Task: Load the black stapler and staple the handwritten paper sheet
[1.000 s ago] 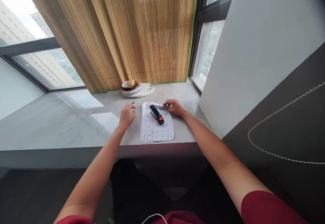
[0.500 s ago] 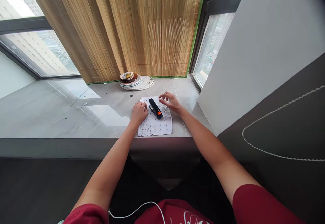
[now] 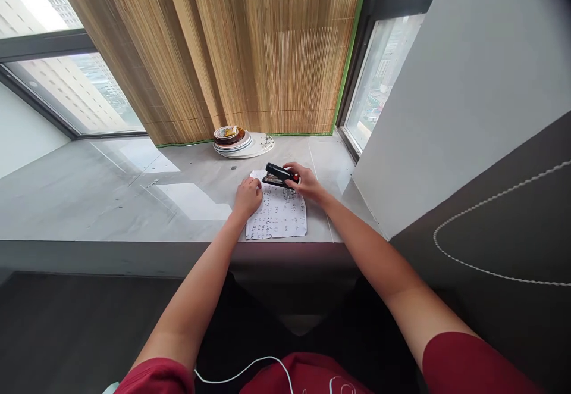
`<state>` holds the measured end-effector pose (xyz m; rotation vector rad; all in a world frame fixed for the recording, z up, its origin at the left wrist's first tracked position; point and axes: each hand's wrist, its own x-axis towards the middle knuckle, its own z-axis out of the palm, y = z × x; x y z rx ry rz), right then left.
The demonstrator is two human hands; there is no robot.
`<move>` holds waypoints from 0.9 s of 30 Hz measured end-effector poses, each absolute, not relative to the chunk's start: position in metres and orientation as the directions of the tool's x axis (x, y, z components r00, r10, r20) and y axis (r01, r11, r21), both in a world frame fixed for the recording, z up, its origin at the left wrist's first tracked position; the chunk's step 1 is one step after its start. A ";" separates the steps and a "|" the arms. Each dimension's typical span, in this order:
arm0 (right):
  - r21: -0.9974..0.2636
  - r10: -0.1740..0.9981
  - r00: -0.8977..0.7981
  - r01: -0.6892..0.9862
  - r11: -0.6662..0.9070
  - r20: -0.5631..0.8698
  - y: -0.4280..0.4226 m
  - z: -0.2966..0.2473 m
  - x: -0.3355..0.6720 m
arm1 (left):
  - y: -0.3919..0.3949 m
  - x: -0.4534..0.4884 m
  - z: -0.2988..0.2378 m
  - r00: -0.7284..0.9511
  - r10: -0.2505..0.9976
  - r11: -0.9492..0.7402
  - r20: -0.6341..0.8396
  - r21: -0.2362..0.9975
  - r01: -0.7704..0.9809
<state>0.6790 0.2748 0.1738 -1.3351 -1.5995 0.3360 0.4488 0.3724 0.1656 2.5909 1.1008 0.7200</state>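
Handwritten sheets of paper (image 3: 281,218) lie on the sill, with edges that look uneven. My left hand (image 3: 248,196) presses down at their upper left edge, fingers bent and closed on the paper. In my right hand (image 3: 306,181) is a black stapler (image 3: 279,172) with an orange-red patch at its rear. Its jaws point left, slightly apart, above the upper part of the paper. My right fingers wrap its rear end. Whether the stapler touches the paper I cannot tell.
A stack of plates (image 3: 232,141) stands at the back against a bamboo blind (image 3: 267,55). A tiny dark piece (image 3: 233,168) lies on the grey sill (image 3: 111,203) in front of them. A wall (image 3: 428,102) rises on the right, with a hanging bead cord (image 3: 439,245).
My right hand has taken hold of the stapler, which lay on the paper. The stapler has been lifted and turned so its jaws point left. My left hand stays at the paper's edge.
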 end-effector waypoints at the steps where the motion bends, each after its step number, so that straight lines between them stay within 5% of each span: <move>1: -0.727 0.857 0.116 0.594 0.345 0.502 0.276 0.172 0.681 | 0.373 0.448 0.167 0.590 0.735 -0.677 0.335 0.420 0.605; 6: -0.726 0.876 0.112 0.614 0.310 0.469 0.285 0.159 0.689 | 0.381 0.443 0.170 0.581 0.781 -0.583 0.232 0.605 0.543; 12: -0.693 0.851 0.055 0.609 0.386 0.522 0.286 0.160 0.695 | 0.385 0.441 0.168 0.586 0.779 -0.578 0.222 0.617 0.534; 16: -0.662 0.736 0.240 0.661 0.354 0.633 0.281 0.169 0.700 | 0.387 0.441 0.167 0.579 0.781 -0.571 0.233 0.642 0.512; 19: -0.732 0.730 0.360 0.623 0.276 0.581 0.278 0.169 0.703 | 0.388 0.440 0.166 0.573 0.783 -0.569 0.241 0.650 0.504; 27: -0.730 0.741 0.336 0.617 0.293 0.581 0.278 0.168 0.701 | 0.388 0.441 0.164 0.535 0.811 -0.517 0.237 0.718 0.466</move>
